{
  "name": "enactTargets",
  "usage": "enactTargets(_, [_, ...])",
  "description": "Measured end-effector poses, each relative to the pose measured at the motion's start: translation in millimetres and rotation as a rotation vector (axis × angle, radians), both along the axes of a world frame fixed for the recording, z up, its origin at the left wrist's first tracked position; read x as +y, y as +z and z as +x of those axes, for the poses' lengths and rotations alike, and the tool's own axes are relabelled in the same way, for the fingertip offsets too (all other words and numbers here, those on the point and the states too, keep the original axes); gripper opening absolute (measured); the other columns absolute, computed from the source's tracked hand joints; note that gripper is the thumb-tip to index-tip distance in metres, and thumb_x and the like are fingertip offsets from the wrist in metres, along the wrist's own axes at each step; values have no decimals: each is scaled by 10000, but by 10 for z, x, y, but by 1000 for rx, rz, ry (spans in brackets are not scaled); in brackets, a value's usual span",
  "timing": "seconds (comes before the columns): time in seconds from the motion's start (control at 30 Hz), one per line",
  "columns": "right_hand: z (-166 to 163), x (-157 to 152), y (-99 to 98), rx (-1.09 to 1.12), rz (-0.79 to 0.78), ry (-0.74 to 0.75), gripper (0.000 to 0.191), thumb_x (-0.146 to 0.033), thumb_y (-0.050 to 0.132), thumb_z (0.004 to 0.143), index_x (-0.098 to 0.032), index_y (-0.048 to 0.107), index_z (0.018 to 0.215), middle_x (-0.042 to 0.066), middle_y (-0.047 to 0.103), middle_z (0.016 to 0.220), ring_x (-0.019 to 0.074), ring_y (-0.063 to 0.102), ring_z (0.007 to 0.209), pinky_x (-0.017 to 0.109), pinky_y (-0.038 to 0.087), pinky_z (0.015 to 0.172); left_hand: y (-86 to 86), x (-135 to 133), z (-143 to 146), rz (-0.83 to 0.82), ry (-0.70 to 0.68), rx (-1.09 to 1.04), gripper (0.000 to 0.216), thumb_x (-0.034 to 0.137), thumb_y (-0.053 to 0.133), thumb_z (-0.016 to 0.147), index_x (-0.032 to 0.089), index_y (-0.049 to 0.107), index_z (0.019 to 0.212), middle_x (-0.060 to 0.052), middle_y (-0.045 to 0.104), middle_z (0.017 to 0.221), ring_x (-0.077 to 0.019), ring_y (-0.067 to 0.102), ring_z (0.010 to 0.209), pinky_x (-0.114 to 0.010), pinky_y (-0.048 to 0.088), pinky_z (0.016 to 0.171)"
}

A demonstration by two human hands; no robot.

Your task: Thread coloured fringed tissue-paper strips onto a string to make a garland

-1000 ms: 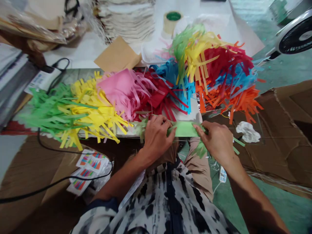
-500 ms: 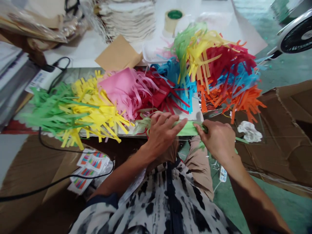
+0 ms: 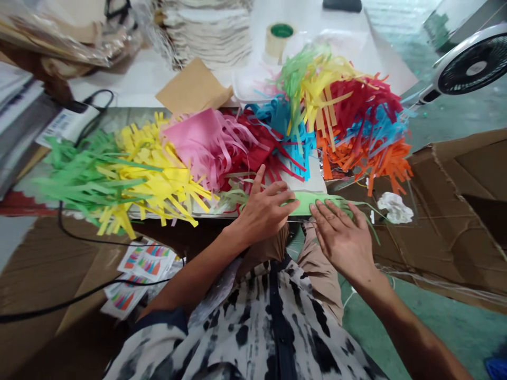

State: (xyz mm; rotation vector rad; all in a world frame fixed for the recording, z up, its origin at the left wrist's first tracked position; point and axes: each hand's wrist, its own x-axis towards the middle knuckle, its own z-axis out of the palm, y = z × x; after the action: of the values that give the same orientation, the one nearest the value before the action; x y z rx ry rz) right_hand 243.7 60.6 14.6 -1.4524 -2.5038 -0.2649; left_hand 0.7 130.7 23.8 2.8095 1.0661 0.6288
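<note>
A light green fringed paper piece (image 3: 303,203) lies along the table's front edge, its cut strips trailing out at both ends. My left hand (image 3: 265,208) rests on its left part, fingers spread and the index finger raised. Flat on its right part lies my right hand (image 3: 343,229), fingers stretched out. Just beyond my hands are bundles of fringed paper: red (image 3: 253,142), pink (image 3: 198,134), yellow (image 3: 158,179) and green (image 3: 87,174). To the right a heap holds blue, yellow, crimson (image 3: 356,100) and orange (image 3: 384,163) fringes.
A roll of tape (image 3: 279,42) and a brown card (image 3: 194,87) sit farther back, near stacked cream sheets (image 3: 208,34). At right are a fan (image 3: 475,68), crumpled white paper (image 3: 396,207) and cardboard (image 3: 455,211). A black cable (image 3: 79,301) crosses at lower left, by printed cards (image 3: 137,272).
My right hand has gone from pinching the green paper's right end to lying flat on it. My left index finger has lifted. The view has shifted slightly.
</note>
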Motion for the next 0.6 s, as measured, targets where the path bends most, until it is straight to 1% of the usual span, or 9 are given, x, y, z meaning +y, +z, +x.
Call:
enactTargets(0.13, [105,-17,-29,-10,-11,-35,476,-257,542,1077,-245,520,1553,91,701,1442,298,638,1374,586,235,1288,47,20,-254,-56,63,-23,333,129,628,941,338,784,1148,19,801,1209,-273,624,1299,-774,-24,1313])
enactTargets(0.27, [120,-6,-14,1,18,-42,483,-301,564,1073,-257,524,1552,78,726,1408,300,646,1347,605,231,1278,198,54,-524,-1,236,4,292,91,669,871,306,813,1006,12,772,1264,-321,566,1368,-787,-22,1298])
enactTargets(0.33, [93,7,-5,-1,36,-42,440,-318,576,1068,-247,580,1502,75,745,1377,294,661,1308,606,228,1279,285,12,-521,68,376,-10,221,96,668,875,259,808,928,-24,738,1312,-347,538,1390,-804,16,1286])
enactTargets(0.4, [60,27,19,-11,57,-38,371,-329,589,1063,-228,650,1415,72,764,1342,288,679,1258,605,222,1283,328,-88,-378,132,459,-69,197,105,644,904,229,796,917,-57,728,1293,-337,556,1363,-777,101,1300])
enactTargets(0.43, [45,39,36,-14,69,-34,340,-335,596,1060,-221,678,1370,68,774,1320,285,686,1234,606,221,1285,320,-156,-264,147,441,-102,204,113,627,923,226,795,955,-63,734,1264,-318,578,1337,-738,156,1315])
enactTargets(0.47, [34,52,56,-20,73,-33,317,-338,601,1057,-220,697,1335,63,781,1304,283,688,1222,609,217,1287,290,-228,-135,138,349,-134,231,119,609,942,234,791,1027,-54,748,1223,-279,615,1290,-666,227,1332])
enactTargets(0.53, [27,80,101,-32,72,-32,287,-333,605,1051,-224,721,1291,57,791,1278,285,684,1217,624,202,1292,172,-360,122,76,85,-125,310,183,598,987,236,739,1258,-48,747,1299,-243,625,1326,-537,356,1317])
enactTargets(0.57, [32,93,124,-36,68,-30,279,-325,605,1049,-226,728,1279,58,794,1269,289,680,1222,633,192,1294,95,-409,227,47,46,-115,347,219,603,1003,195,702,1335,-79,721,1376,-247,611,1368,-501,392,1301])
enactTargets(0.6, [41,105,146,-34,65,-26,269,-317,605,1047,-227,736,1264,58,799,1257,294,676,1229,642,180,1296,17,-442,304,20,41,-96,395,289,615,1018,144,673,1381,-127,677,1455,-274,582,1420,-490,421,1280])
